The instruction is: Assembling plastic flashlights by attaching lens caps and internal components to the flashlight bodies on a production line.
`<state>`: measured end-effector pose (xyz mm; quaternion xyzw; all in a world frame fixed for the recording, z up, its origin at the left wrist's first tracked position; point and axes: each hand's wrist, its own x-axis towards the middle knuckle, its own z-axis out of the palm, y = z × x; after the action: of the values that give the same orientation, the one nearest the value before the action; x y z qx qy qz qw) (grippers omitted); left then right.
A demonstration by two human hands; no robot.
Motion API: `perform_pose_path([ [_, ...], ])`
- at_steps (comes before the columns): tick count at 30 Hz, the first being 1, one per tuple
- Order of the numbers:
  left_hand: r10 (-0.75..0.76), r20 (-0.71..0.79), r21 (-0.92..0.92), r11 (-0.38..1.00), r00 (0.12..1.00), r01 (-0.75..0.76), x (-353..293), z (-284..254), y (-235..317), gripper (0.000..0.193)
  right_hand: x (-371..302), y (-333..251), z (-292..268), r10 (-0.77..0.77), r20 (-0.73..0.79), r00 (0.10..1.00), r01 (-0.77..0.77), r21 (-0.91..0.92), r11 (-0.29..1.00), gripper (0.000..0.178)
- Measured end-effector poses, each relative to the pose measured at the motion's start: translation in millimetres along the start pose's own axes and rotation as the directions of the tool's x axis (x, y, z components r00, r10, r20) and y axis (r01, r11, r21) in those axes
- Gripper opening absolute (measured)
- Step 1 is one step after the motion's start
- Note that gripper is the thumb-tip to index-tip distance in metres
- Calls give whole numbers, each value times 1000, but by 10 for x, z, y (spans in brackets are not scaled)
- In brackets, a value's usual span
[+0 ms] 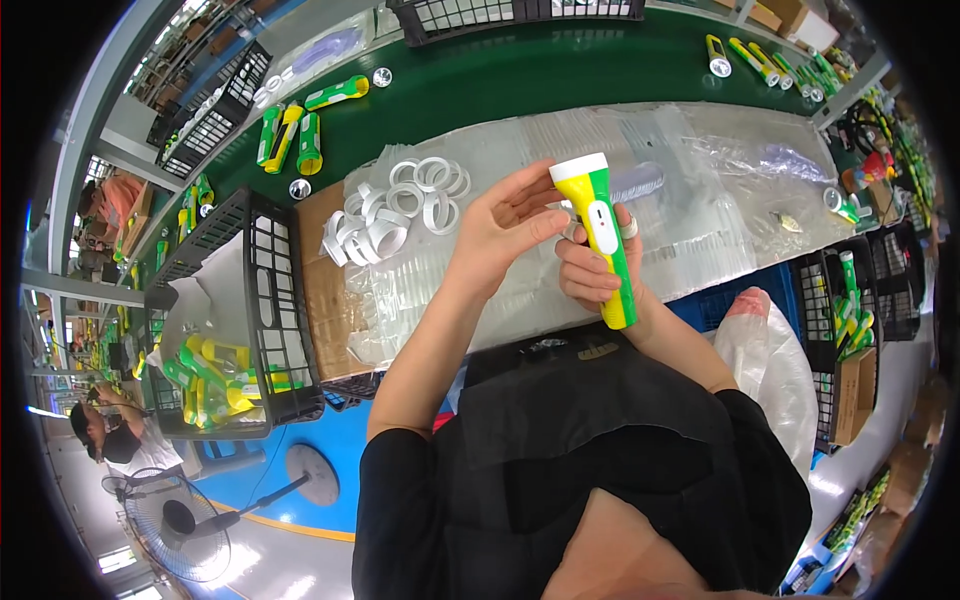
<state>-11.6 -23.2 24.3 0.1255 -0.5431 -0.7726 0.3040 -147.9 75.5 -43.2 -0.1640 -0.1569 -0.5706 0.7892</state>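
Observation:
A yellow and green flashlight (606,240) with a white ring around its head is upright but slightly tilted in front of me. My right hand (588,272) is wrapped around its body, and pale bands show on two of the fingers. My left hand (508,222) is beside the flashlight's head with fingers stretched toward it and the thumb apart. The index fingertip reaches the white ring's edge; whether it presses there is hidden. Left of my left hand, several loose white rings (403,200) lie in a pile on the plastic-covered worktop (500,290).
A black crate (262,300) of flashlights stands at the left. More flashlights (290,138) lie on the green belt (470,90), with others at the far right. Another black crate (822,330) is at the right. A floor fan (180,520) and a person (130,430) are at the lower left.

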Motion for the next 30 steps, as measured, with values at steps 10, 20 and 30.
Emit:
perform_pose_path([
  [10, 32, 38, 306, 951, 999, -42, 184, -91, 300, 56, 204, -503, 453, -139, -490, 861, -421, -838, 347, 61],
  [20, 391, 168, 985, -23, 905, -173, 1539, -2259, 467, 57, 1232, -2743, 234, -331, 142, 933, -230, -473, -851, 44],
  [30, 103, -30, 805, -587, 994, 85, 2469, -3724, 524, 62, 270, -4194, -598, -382, -35, 923, -380, 49, -923, 59],
])
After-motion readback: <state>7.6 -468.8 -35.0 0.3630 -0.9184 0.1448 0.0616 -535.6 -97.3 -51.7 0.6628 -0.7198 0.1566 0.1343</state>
